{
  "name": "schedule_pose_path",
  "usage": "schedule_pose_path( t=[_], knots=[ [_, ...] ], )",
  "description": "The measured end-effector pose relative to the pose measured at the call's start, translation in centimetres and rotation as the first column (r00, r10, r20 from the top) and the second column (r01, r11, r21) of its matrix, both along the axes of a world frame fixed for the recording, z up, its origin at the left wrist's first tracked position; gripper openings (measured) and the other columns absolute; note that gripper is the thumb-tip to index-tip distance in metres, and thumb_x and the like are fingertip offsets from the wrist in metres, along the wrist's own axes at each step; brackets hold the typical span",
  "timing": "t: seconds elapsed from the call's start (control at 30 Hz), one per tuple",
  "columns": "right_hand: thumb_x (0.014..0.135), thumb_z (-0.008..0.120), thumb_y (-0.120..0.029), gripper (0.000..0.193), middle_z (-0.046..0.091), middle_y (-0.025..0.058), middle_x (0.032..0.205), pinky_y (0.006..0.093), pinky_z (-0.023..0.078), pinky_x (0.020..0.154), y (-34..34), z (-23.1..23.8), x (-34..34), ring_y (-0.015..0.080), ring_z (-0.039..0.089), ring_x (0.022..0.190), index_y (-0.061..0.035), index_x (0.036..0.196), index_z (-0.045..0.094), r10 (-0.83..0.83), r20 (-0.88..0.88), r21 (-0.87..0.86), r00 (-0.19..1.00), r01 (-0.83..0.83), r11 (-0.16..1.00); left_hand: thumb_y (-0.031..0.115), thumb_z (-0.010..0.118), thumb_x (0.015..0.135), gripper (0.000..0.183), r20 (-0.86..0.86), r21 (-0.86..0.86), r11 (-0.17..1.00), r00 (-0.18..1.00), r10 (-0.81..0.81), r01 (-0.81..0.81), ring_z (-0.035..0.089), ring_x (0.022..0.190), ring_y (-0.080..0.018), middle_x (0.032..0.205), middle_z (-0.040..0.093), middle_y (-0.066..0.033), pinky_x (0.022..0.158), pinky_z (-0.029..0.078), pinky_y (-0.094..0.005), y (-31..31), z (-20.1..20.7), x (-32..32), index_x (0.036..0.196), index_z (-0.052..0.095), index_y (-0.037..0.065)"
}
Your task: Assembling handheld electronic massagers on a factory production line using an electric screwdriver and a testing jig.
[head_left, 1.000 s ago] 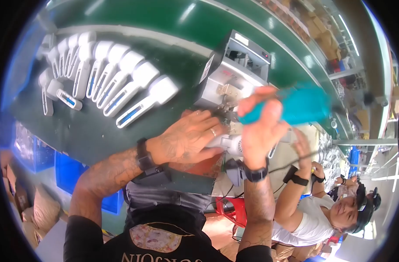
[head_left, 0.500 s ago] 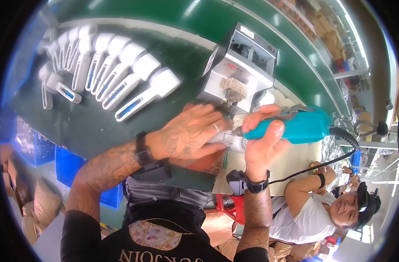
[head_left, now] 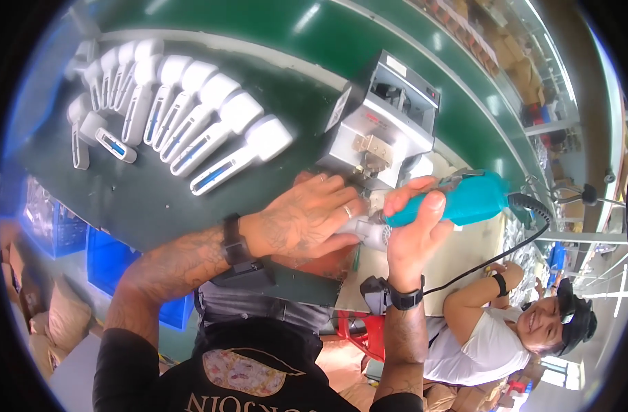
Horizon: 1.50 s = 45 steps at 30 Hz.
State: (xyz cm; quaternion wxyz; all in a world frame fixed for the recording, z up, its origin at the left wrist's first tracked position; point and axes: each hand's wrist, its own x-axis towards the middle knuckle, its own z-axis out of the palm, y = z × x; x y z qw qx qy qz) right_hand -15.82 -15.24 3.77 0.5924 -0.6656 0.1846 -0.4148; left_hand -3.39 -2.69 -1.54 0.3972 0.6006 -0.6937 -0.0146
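Note:
My right hand (head_left: 410, 250) is wrapped around a teal electric screwdriver (head_left: 468, 199), thumb along its side. The tool lies nearly level, its front end pointing left at a whitish plastic part (head_left: 374, 233). My left hand (head_left: 303, 216) is closed on that part, fingers curled over it, so most of its shape is hidden. Whether the screwdriver's tip touches the part cannot be made out. Just beyond my hands stands a grey metal bench machine (head_left: 382, 130) with a small metal block on its front.
Several white handheld devices with round heads (head_left: 269, 137) lie fanned out on the dark green bench (head_left: 163, 213). A black cable (head_left: 492, 259) runs from the screwdriver. Blue bins (head_left: 111, 257) sit below the bench at left. Another person (head_left: 478, 336) is close by at lower right.
The whole view has shifted slightly, moving the bench and machine a little right and down. The screwdriver's rear end has come slightly left. Both hands keep their grip.

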Motion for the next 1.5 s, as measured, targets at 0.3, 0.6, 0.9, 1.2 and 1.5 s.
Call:
schedule_pose_path(
  t=[0.3, 0.6, 0.9, 1.2, 1.5],
  knots=[
    [0.107, 0.049, -0.045, 0.047, 0.059, 0.0061, 0.075, 0.029, 0.046, 0.063, -1.3, 1.7, 5.6, 0.0149, 0.057, 0.068, 0.0021, 0.11, 0.053, -0.048, 0.037, -0.235, 0.998, 0.056, 0.97, 0.027, 0.073, 0.082, 0.037, -0.033, -0.02, 1.0, 0.999, 0.014, -0.014, 0.056, 0.094, -0.0276, 0.098, 0.057, -0.0079, 0.08, 0.046, -0.0417, 0.4, -0.1, -0.1, 0.111, 0.061, 0.007],
    [0.108, 0.049, -0.038, 0.04, 0.058, 0.0081, 0.072, 0.0313, 0.046, 0.062, 0.6, 2.6, 4.1, 0.0175, 0.056, 0.065, 0.0024, 0.106, 0.054, -0.009, -0.073, -0.192, 0.997, -0.005, 0.981, 0.026, 0.072, 0.082, 0.04, -0.051, 0.022, 1.0, 0.999, 0.005, -0.004, 0.056, 0.096, -0.0308, 0.1, 0.058, -0.0118, 0.081, 0.046, -0.0431, 0.6, 0.0, 0.2, 0.113, 0.06, 0.005],
    [0.096, 0.056, -0.065, 0.07, 0.052, 0.0079, 0.068, 0.0332, 0.043, 0.055, 2.6, 1.8, -2.6, 0.0185, 0.052, 0.059, 0.0031, 0.113, 0.051, -0.041, 0.006, -0.08, 0.999, 0.042, 0.996, 0.027, 0.069, 0.089, 0.035, 0.009, 0.109, 0.994, 1.0, 0.001, -0.002, 0.053, 0.098, -0.0273, 0.108, 0.058, -0.0069, 0.087, 0.046, -0.0404, 0.1, 0.2, 0.1, 0.118, 0.062, 0.009],
    [0.096, 0.058, -0.063, 0.067, 0.052, 0.0083, 0.068, 0.0335, 0.043, 0.054, 2.4, -0.3, -2.8, 0.0191, 0.051, 0.058, 0.0026, 0.109, 0.051, -0.051, 0.019, -0.05, 0.999, 0.051, 0.997, 0.026, 0.071, 0.087, 0.033, 0.005, 0.137, 0.99, 1.0, 0.007, -0.008, 0.053, 0.095, -0.0273, 0.108, 0.058, -0.0065, 0.085, 0.046, -0.0403, 0.2, 0.3, -0.1, 0.113, 0.063, 0.007],
    [0.096, 0.065, -0.044, 0.045, 0.052, 0.009, 0.068, 0.0349, 0.043, 0.052, 2.5, -1.4, -2.8, 0.0213, 0.051, 0.059, -0.0017, 0.097, 0.049, 0.028, 0.149, 0.111, 0.988, -0.045, 0.993, 0.028, 0.073, 0.086, 0.039, 0.031, 0.135, 0.991, 0.999, 0.009, -0.013, 0.056, 0.098, -0.0267, 0.122, 0.06, -0.0053, 0.086, 0.046, -0.0409, 0.3, 0.8, -0.1, 0.118, 0.065, 0.007]
  ],
)
